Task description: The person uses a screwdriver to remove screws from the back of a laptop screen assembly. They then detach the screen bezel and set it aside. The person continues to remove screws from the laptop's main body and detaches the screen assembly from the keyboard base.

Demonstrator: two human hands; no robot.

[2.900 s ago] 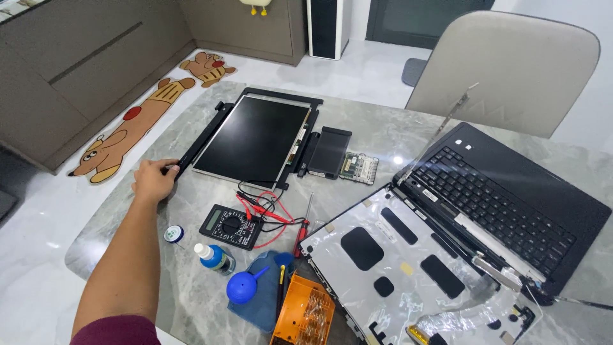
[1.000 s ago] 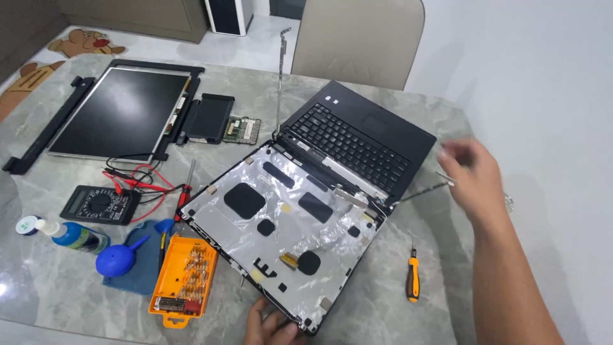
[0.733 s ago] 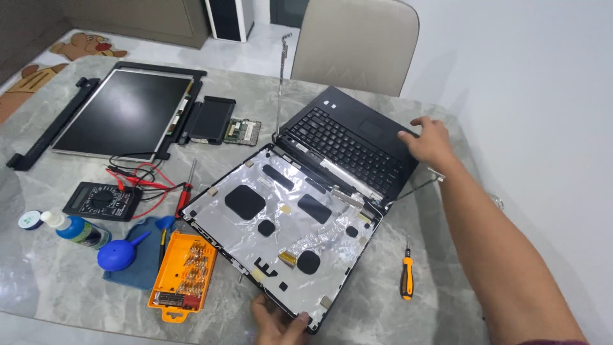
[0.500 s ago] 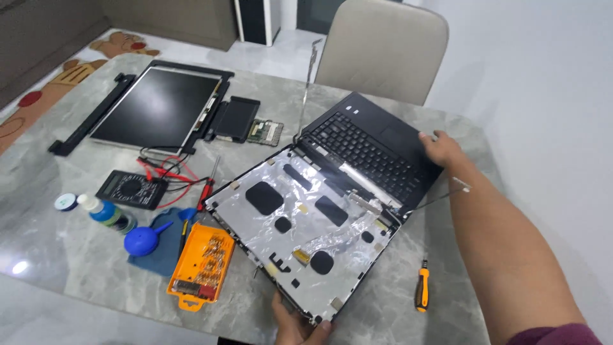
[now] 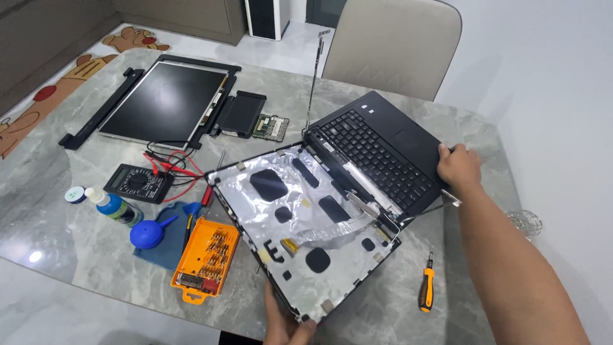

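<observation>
Our right hand point(image 5: 458, 167) closes on the far right edge of the laptop base point(image 5: 383, 148), fingers curled over its rim. Our left hand point(image 5: 284, 319) pinches the near corner of the lid shell point(image 5: 300, 227), only partly in view at the bottom of the frame.

The laptop sits mid-counter point(image 5: 76, 172), opened flat, its long axis running from the near corner by our left hand up and away to the right, keyboard end pointing at the chair point(image 5: 389, 45).

The teardown looks well along, we judge: the screen panel point(image 5: 167, 102) is already out and lies far left with the bezel strip point(image 5: 102, 108) beside it, and a black drive point(image 5: 242, 114) and small circuit board point(image 5: 271, 126) lie next to them. The lid shell is bare foil with a ribbon cable loose; lid and base are still joined at the hinge, and the keyboard remains in place.

Nearer left lie a multimeter point(image 5: 137, 183), bottle point(image 5: 113, 206), blue blower point(image 5: 148, 233) and orange bit case point(image 5: 207, 257). A screwdriver point(image 5: 426, 291) lies to the right.
</observation>
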